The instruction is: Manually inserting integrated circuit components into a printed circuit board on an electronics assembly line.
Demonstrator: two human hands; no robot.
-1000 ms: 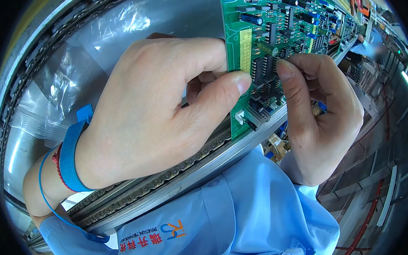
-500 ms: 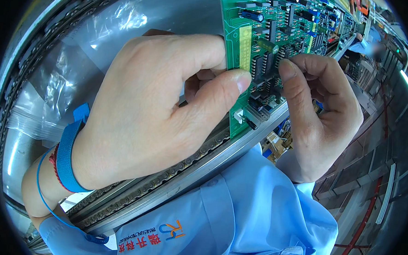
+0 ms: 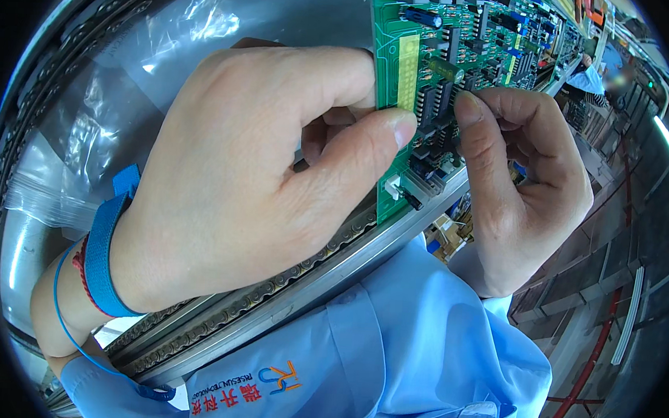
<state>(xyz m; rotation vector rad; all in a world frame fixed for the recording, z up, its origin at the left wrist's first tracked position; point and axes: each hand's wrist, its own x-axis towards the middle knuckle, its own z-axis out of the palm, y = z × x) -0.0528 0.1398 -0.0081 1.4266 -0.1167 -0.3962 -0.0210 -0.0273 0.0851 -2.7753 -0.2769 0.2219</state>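
Note:
A green circuit board with many black chips, blue and olive capacitors and a yellow strip stands over the conveyor rail. My left hand grips its left edge, thumb on the front face and fingers behind. A blue strap circles the left wrist. My right hand is at the board's component side, thumb and forefinger pinched together close by the black chips. What that pinch holds, if anything, is hidden by the fingers. A white connector sits at the board's lower corner.
A metal rail with a roller chain runs diagonally below the board. Clear plastic bags lie at the left, beside another curved chain. Farther right, another person in light blue is near the line.
The board and my left hand have shifted very slightly within the view. My right hand stays pinched at nearly the same spot by the chips.

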